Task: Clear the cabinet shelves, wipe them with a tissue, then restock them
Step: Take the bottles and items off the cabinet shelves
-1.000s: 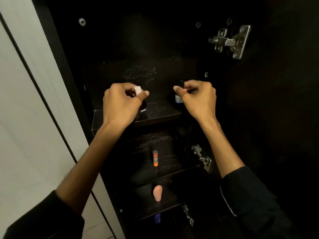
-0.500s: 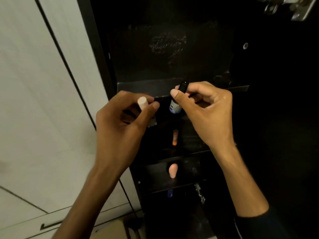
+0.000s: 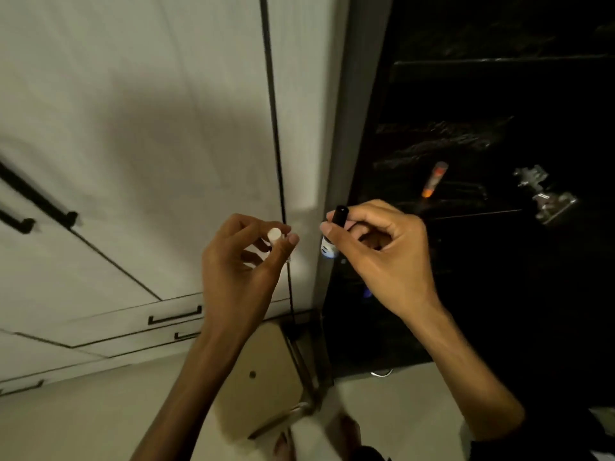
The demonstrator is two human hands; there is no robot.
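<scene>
My left hand (image 3: 243, 267) is closed around a small bottle with a white cap (image 3: 274, 235), held in front of the white cupboard door. My right hand (image 3: 382, 257) grips a small bottle with a black cap (image 3: 334, 232) and a white-blue body, at the left edge of the dark cabinet (image 3: 499, 94). Both bottles are off the shelves, in the air. An orange-tipped tube (image 3: 434, 179) stands on a dark shelf (image 3: 466, 212) behind my right hand.
White cupboard fronts with black handles (image 3: 174, 318) fill the left. A metal hinge (image 3: 545, 197) sticks out inside the cabinet at the right. Below lies a pale floor with a tan board (image 3: 263, 371) leaning near the cabinet's foot.
Both hands have drawn the two bottles out of the cabinet and down to the left. My view has swung left and downward, so the top shelf is out of sight.
</scene>
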